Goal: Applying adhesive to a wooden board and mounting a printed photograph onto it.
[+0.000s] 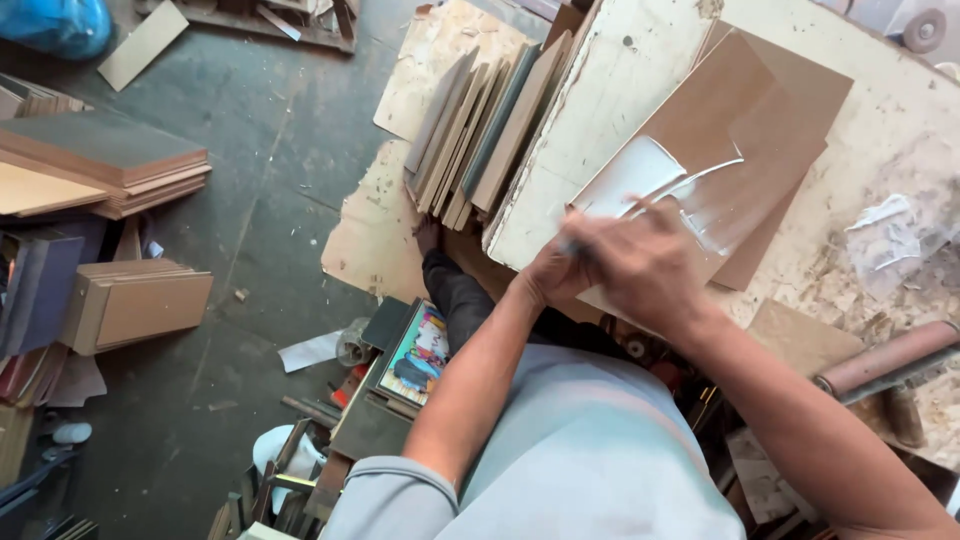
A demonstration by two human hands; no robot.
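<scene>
Both hands are bunched together over the near edge of the flat brown rectangular board (735, 130), which lies on the glue-stained pale workbench (900, 120). The right hand (650, 265) is curled into a loose fist on top, fingers pressed together, and it looks to be gripping some thin tool, though I can't tell what it is. The left hand (550, 275) is tucked just beside it, closed too, mostly hidden, so can't say what it's pinching. On the board, right above the hands, there's a wet smear of white glue (650, 180) with streaks running up-right. Left of the board, a row of thin wooden panels (480, 130) stands on edge. Below-right of the board sits a pinkish roller (885, 357).
</scene>
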